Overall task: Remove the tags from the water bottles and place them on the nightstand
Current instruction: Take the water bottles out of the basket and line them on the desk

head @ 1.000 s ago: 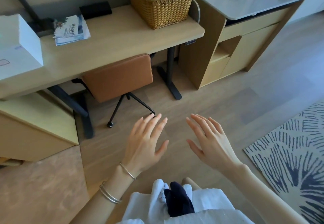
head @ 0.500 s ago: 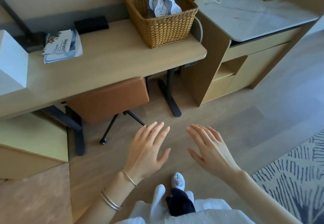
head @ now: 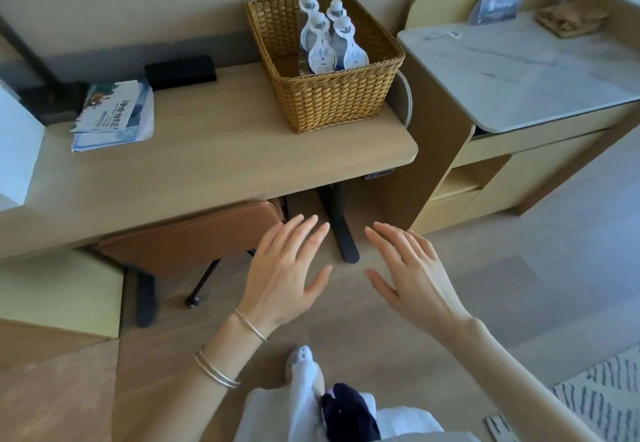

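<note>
From the head view, four water bottles (head: 325,39) stand close together in a wicker basket (head: 332,102) at the back right corner of the bench (head: 214,157). The basket wall hides their lower bodies. White tags (head: 322,52) hang round their necks, and we cannot read the print on them. A white box (head: 17,150) is cut off by the left edge of the frame. A brown chair (head: 194,240) is mostly hidden under the bench's front edge.

Our left hand (head: 284,275) and right hand (head: 415,279) hover side by side over the wooden floor (head: 519,285), in front of the bench and well apart from the basket. The grip of each is apart, with fingers straight and spread, holding nothing.

Booklets (head: 114,112) lie near the bench's back left, beside a black case (head: 180,67). A marble-topped unit (head: 519,74) stands just to the right of the bench and carries a card (head: 495,8) at its back edge. A patterned rug (head: 602,396) shows at the lower right.
</note>
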A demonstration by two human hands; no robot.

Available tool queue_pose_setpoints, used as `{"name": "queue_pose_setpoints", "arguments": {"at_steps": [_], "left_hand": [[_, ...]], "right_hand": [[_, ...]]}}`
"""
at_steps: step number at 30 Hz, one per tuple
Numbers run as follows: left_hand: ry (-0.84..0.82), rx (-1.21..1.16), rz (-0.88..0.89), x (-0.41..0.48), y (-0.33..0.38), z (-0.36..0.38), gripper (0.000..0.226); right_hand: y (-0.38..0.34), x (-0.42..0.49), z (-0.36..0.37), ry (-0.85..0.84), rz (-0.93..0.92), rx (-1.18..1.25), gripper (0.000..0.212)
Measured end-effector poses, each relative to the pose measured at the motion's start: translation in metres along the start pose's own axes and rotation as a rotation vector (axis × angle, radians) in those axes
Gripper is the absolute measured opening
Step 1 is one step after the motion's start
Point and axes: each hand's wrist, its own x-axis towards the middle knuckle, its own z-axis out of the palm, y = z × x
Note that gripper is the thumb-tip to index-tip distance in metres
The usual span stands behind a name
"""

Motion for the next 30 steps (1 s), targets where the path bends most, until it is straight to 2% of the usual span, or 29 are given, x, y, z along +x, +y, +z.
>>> {"name": "queue_pose_setpoints", "arguments": {"at_steps": [9,19,30], "left_hand": [[-0.028,-0.001,0.047,0.094,-0.050,0.035,0.052],[0.010,0.041,0.081,0.232,-0.117,0.022,0.056],[0.011,0.034,0.072,0.287,-0.152,0.056,0.054]], "right_hand": [[0.045,0.086,0.028,-0.041,0.018,0.022,0.056],[0.084,0.233,0.012,0.085,-0.006,0.011,0.052],[0.121,0.292,0.037,-0.002,0.000,0.039,0.052]]}}
